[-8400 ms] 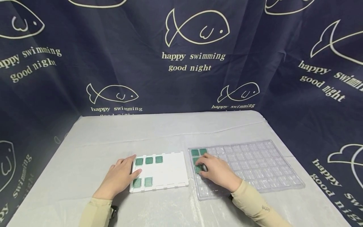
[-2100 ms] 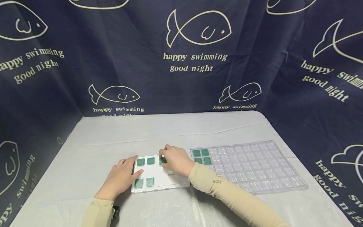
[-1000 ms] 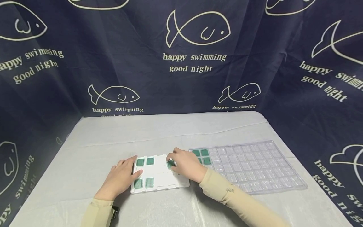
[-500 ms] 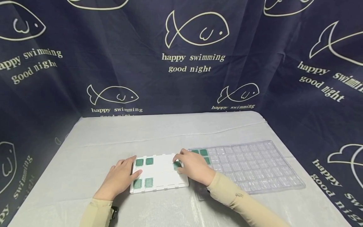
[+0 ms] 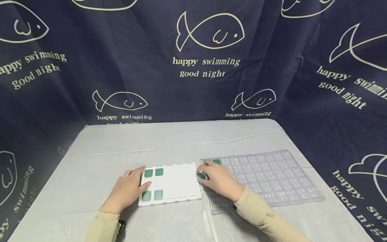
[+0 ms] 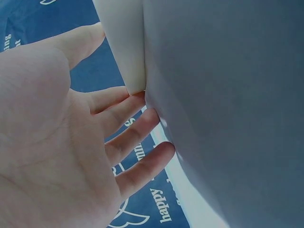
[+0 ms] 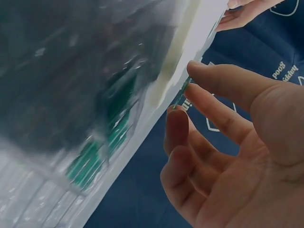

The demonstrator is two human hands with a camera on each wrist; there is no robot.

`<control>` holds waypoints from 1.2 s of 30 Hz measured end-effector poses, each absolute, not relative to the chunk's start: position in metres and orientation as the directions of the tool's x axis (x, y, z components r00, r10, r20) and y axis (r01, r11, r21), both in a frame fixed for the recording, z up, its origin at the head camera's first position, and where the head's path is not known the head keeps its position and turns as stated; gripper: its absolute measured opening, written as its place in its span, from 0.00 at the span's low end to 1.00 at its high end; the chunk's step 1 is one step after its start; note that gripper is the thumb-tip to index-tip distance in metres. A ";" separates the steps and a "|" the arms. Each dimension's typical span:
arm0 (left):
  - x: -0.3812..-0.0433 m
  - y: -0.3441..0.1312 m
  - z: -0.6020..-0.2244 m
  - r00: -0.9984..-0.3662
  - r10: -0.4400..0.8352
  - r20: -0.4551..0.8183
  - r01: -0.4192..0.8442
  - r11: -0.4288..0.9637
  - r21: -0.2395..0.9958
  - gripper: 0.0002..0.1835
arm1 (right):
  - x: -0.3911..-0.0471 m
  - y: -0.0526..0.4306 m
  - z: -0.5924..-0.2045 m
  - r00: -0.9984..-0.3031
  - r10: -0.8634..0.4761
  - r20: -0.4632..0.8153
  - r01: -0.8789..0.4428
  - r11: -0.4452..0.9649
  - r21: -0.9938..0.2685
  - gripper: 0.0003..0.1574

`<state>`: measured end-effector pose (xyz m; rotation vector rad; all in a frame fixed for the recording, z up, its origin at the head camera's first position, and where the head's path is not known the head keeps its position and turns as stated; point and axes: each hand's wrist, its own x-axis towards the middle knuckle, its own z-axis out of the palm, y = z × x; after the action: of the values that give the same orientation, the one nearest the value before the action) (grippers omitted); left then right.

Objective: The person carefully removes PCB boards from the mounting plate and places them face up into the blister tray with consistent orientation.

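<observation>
My left hand (image 5: 125, 190) lies at the left edge of a white plastic tray (image 5: 181, 183), thumb over its top, fingers straight against its side. In the left wrist view those fingers touch the edge of the tray (image 6: 124, 47). Two green square chips (image 5: 148, 173) sit in the tray's back row and two more chips (image 5: 158, 194) in the front row. Between thumb and fingertips my right hand (image 5: 222, 179) pinches another green chip (image 5: 200, 176), over the white tray's right edge. The right wrist view shows this chip (image 7: 180, 95) edge-on.
Right of the white tray lies a clear compartment tray (image 5: 272, 174). One green chip (image 5: 217, 161) shows in its back left corner; my right hand covers others, visible as green chips (image 7: 85, 164) in the right wrist view. A dark blue fish-print curtain (image 5: 193, 97) rises behind the table.
My right hand has lifted the third chip out of the white tray's back row and carried it right, toward the clear tray. My left hand has stayed at the white tray's edge.
</observation>
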<state>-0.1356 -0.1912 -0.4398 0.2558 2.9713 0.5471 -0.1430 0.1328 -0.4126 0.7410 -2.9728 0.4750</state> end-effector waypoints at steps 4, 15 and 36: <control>-0.136 -0.191 -0.439 -0.980 0.183 -0.075 0.145 0.922 0.359 0.39 | -0.140 0.142 -0.414 -0.893 -0.439 0.103 -0.449 0.846 -0.287 0.17; -0.135 -0.191 -0.442 -0.979 0.189 -0.076 0.149 0.920 0.362 0.39 | -0.131 0.167 -0.422 -0.933 -0.353 0.071 -0.357 0.883 -0.303 0.19; -0.136 -0.191 -0.443 -0.981 0.181 -0.072 0.143 0.919 0.367 0.38 | -0.131 0.200 -0.425 -0.941 -0.330 0.072 -0.335 0.880 -0.336 0.19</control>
<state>-0.1357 -0.1909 -0.4431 0.2518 2.9746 0.5563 -0.1309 0.1999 -0.4252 0.5360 -3.0335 0.5460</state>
